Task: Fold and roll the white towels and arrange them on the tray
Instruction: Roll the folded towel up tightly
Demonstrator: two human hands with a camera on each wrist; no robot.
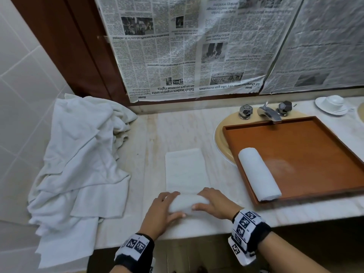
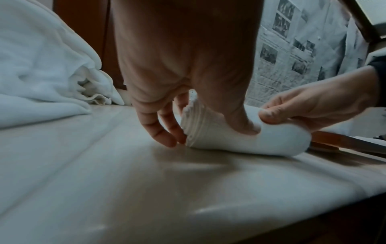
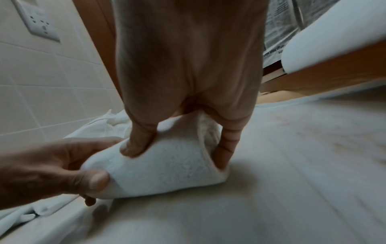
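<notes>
A folded white towel lies flat on the marble counter, its near end wound into a thick roll. My left hand grips the roll's left end, thumb on the near side, fingers curled over the top. My right hand grips the right end, thumb pressed into the roll and fingers curled behind it. A finished rolled towel lies at the left side of the wooden tray, which sits over the sink.
A heap of loose white towels covers the counter's left end and hangs over its front edge. Tap and two knobs stand behind the tray. A white cup on a saucer sits far right. Newspaper covers the mirror behind.
</notes>
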